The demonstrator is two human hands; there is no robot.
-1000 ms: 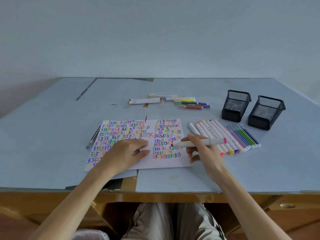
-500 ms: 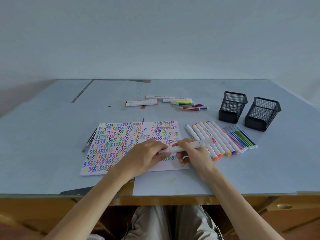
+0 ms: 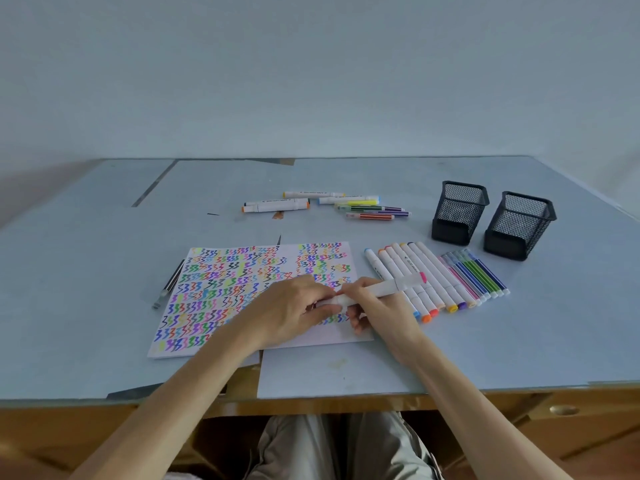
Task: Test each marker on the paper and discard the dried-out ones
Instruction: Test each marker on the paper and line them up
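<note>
One marker gripped in both my hands
My right hand (image 3: 377,308) holds the white marker (image 3: 388,288); my left hand (image 3: 294,306) pinches its cap; two mesh cups (image 3: 459,213) beyond; print unreadable

Left hand (image 3: 294,308) newly on marker (image 3: 381,289).

left hand (image 3: 294,308): fingers curled, pinching one end of the marker (image 3: 377,289) | right hand (image 3: 375,308): gripping its barrel just beside the left | both forearms converge, fingertips nearly touching
</note>
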